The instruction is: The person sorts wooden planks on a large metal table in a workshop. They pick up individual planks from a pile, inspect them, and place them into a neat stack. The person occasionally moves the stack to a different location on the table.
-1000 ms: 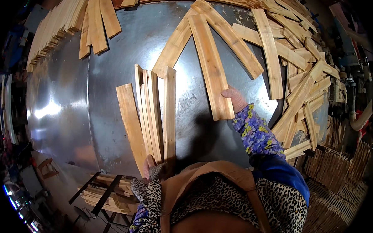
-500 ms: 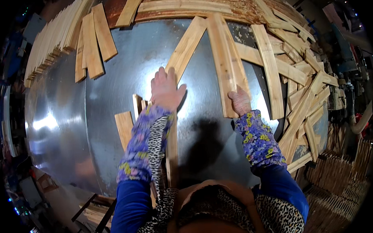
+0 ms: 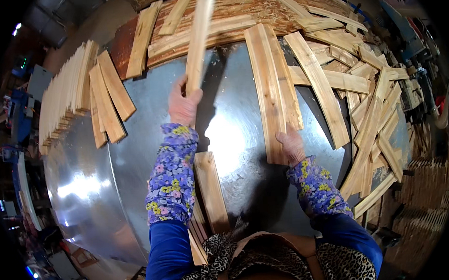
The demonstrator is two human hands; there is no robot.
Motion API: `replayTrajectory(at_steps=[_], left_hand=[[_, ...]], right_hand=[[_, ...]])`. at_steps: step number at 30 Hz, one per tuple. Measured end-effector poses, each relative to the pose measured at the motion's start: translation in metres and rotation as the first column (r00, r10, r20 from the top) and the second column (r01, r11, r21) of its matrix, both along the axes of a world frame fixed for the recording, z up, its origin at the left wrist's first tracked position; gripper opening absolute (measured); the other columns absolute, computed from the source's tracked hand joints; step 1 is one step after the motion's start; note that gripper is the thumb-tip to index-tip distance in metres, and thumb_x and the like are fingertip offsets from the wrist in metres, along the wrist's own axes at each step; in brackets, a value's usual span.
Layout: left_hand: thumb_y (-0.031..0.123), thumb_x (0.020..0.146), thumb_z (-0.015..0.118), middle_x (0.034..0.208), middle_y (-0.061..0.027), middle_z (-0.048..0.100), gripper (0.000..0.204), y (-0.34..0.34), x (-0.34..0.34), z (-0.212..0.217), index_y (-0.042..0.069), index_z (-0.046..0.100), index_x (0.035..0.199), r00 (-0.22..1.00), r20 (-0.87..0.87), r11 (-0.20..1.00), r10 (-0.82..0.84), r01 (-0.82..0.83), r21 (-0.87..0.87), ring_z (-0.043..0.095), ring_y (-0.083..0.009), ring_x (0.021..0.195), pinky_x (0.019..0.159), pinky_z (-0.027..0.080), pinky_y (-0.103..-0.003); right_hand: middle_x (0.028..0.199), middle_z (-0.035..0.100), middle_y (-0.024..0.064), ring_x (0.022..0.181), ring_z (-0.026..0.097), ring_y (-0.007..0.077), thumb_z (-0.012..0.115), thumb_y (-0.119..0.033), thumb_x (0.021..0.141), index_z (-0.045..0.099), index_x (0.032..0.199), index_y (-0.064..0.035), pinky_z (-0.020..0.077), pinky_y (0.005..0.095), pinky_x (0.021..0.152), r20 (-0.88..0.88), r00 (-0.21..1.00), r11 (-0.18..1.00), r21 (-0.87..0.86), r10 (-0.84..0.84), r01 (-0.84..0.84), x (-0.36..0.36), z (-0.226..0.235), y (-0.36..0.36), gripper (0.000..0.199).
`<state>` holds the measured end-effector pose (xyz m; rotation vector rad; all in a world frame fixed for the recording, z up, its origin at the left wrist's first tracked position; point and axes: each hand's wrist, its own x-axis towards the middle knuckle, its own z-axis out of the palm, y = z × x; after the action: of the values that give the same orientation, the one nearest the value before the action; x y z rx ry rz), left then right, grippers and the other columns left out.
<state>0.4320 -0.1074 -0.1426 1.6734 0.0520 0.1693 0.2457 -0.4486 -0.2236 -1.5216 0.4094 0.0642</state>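
Note:
My left hand (image 3: 183, 107) is closed round the lower end of a wooden board (image 3: 200, 43), which is lifted off the metal tabletop and points away from me, its far end blurred. My right hand (image 3: 291, 144) grips the near end of another long board (image 3: 263, 83), thumb on top and fingers mostly hidden. That board lies beside a rougher-edged board (image 3: 285, 82) on its right. Close to my body, a short board (image 3: 211, 190) rests on the table, with more pieces partly hidden by my left arm.
A row of boards on edge (image 3: 72, 96) stands at the left, with several loose boards (image 3: 114, 89) beside it. A messy heap of boards (image 3: 371, 108) covers the right side. Across the back runs a rough reddish wooden surface (image 3: 225, 40). The table (image 3: 91, 196) is shiny metal.
My left hand has gone from lying spread on a board to gripping one and raising it. My right hand keeps its hold on its board. The whole view has shifted.

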Motion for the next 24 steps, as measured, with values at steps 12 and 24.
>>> replayTrajectory(at_steps=[12, 24], left_hand=[[0.040, 0.097, 0.076, 0.131, -0.0185, 0.074, 0.071, -0.115, -0.179, -0.030, -0.002, 0.058, 0.151, 0.847, -0.463, 0.955, -0.263, 0.298, 0.002, 0.071, -0.0314, 0.121, 0.106, 0.057, -0.040], [0.051, 0.109, 0.058, 0.120, -0.0178, 0.077, 0.059, -0.100, -0.191, -0.014, -0.003, 0.071, 0.131, 0.698, -0.710, 0.987, -0.094, 0.156, 0.023, 0.072, -0.0302, 0.110, 0.100, 0.058, -0.045]], right_hand=[[0.132, 0.072, 0.0233, 0.118, 0.071, 0.0449, 0.059, -0.047, 0.107, 0.048, 0.158, -0.0104, 0.0570, 0.0529, 0.103, -0.406, 0.785, 0.554, -0.557, 0.468, -0.619, -0.042, 0.106, 0.081, 0.064], [0.140, 0.069, 0.0189, 0.130, 0.067, 0.0287, 0.068, -0.013, 0.099, 0.046, 0.161, 0.0015, 0.0526, 0.0395, 0.115, 0.076, 0.938, 0.916, 0.203, 0.339, -0.347, -0.064, 0.038, 0.080, 0.068]])
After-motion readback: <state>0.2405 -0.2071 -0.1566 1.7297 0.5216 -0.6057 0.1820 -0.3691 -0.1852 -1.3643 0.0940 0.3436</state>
